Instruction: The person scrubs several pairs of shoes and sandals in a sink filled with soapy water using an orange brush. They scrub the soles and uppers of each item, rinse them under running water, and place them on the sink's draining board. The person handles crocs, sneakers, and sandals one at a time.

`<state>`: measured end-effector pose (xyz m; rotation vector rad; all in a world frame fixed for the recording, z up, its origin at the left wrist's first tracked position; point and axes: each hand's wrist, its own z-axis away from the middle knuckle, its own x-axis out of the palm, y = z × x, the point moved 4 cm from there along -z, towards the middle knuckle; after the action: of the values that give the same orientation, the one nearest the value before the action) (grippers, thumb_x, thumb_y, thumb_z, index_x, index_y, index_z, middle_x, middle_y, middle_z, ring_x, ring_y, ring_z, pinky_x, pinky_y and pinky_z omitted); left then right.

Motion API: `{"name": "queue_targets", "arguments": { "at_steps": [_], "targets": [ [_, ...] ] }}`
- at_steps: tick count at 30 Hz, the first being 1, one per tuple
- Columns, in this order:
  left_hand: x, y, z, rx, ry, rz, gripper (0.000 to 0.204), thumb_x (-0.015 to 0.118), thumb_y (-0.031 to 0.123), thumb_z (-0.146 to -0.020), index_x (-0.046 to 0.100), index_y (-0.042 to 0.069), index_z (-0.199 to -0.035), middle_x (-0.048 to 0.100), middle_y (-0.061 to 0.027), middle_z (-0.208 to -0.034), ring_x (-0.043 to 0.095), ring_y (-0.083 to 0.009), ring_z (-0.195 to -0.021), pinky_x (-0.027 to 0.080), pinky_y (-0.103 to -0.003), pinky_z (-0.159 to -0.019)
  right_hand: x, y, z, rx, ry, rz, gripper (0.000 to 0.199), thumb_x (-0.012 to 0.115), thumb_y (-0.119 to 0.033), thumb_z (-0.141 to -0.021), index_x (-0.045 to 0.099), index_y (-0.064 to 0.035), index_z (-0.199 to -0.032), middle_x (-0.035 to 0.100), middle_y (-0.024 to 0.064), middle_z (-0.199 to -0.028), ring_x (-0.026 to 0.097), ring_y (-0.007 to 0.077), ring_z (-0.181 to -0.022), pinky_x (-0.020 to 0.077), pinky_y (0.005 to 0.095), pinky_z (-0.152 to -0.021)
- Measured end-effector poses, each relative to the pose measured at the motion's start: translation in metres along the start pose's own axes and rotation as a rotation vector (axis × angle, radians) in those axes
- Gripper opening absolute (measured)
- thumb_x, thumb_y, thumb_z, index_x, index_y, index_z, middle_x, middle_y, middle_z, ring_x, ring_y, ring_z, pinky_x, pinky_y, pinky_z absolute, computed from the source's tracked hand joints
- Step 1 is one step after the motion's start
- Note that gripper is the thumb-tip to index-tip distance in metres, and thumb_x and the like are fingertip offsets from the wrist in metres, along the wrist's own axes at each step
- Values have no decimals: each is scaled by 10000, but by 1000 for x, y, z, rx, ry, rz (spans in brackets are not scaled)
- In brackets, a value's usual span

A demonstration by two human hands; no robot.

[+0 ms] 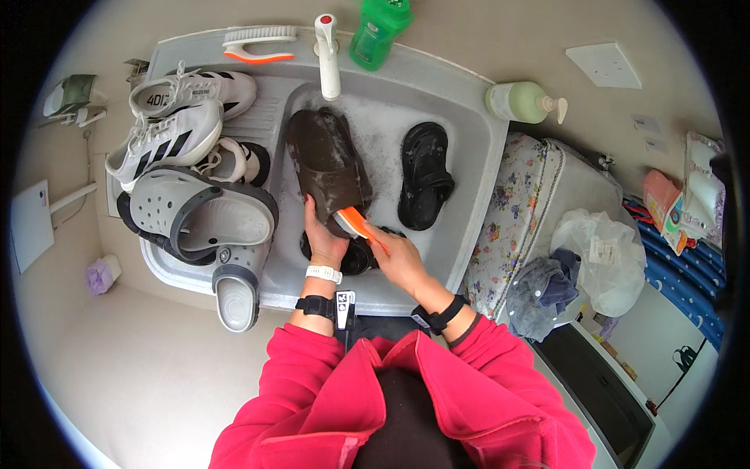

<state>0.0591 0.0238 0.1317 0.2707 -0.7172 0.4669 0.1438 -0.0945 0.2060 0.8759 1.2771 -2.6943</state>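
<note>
Two hands over a soapy grey sink (469,156), largest item first. Grey clogs (199,215) and white sneakers (168,133) stacked on the drainboard, left of the basin. Brown slipper (324,164) lies in the basin, heel end gripped by the left hand (322,238). Black sandal (424,176) lies apart to its right. Right hand (400,256) is closed around an orange scrub brush (355,223), bristles touching the slipper's heel.

Shoes (181,137) on sink (469,156) drainboard

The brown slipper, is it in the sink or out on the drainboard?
In the sink: the brown slipper lies in the soapy basin, held by the left hand while the right hand holds an orange brush.
</note>
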Motion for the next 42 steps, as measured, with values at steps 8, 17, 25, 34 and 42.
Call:
{"name": "queue_targets", "arguments": {
  "at_steps": [8,17,25,34,42],
  "targets": [
    [-27,45,30,109,147,-313,617,606,503,-928,481,119,-1394,567,-71,-1348,543,-280,-1225,495,-456,-944,-67,55,-16,314,-58,-253,416,567,-80,-918,594,-62,-1332,712,121,-1141,643,137,-1016,483,277,-894],
    [1,4,-26,-89,47,-179,657,530,587,-910,460,194,-1432,500,-98,-1443,494,-366,-1275,444,-648,-929,-49,34,-33,78,276,-452,469,531,-41,-958,516,-103,-1422,600,1,-969,483,64,-724,405,218,-667],
    [19,-11,-2,-101,-115,-25,691,496,606,-924,433,159,-1447,473,-108,-1455,469,-376,-1300,418,-687,-964,-54,51,8,93,402,-426,480,517,-44,-980,507,-153,-1447,614,-26,-960,480,47,-637,391,211,-560],
    [-1,15,49,261,211,-288,548,570,399,-989,478,27,-1381,570,-76,-1333,556,-218,-1195,451,-353,-1012,60,47,-50,78,-204,-47,405,575,-133,-924,588,-96,-1327,672,244,-1088,654,395,-1019,512,415,-853],
    [-4,12,35,186,195,-188,551,579,402,-984,468,68,-1408,561,-79,-1352,546,-235,-1213,430,-368,-1039,25,62,-100,158,53,-39,385,528,-169,-956,594,-180,-1335,665,264,-988,646,431,-923,513,457,-809]
  ]
}}
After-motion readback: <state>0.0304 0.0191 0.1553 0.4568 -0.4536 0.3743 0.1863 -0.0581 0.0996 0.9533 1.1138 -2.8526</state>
